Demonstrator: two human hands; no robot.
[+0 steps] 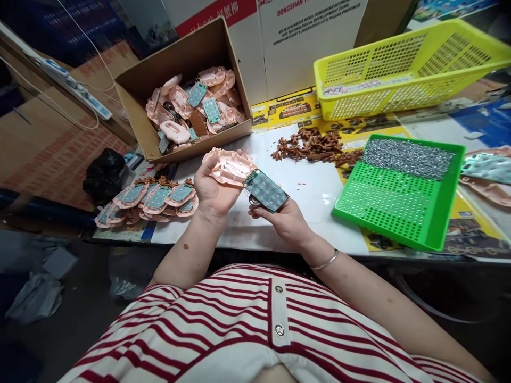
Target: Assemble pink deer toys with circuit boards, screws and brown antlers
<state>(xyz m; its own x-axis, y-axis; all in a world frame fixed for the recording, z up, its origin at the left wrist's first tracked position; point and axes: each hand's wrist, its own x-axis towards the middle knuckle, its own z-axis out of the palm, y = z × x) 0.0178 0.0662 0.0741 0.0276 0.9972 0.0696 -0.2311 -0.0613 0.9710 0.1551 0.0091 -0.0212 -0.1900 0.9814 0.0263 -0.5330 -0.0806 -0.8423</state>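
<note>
My left hand (215,194) is closed around the edge of a pink plastic shell (229,167), its hollow inside facing up. In my right hand (289,221) is a green circuit board (266,190), tilted, with a grid of pale pads on its face. Thin wires run between the shell and the board, and a small dark round part hangs under the board's left edge. Both are held above the white table surface (315,207). To the left of my left hand lie stacked pink shells with boards in them (157,198).
A cardboard box (138,125) of pink shells and boards stands behind. Brown plastic pieces (315,144) lie mid-table. At right are a green tray (393,205) with many small screws (407,157), a yellow basket (359,103) and another pink shell (489,189).
</note>
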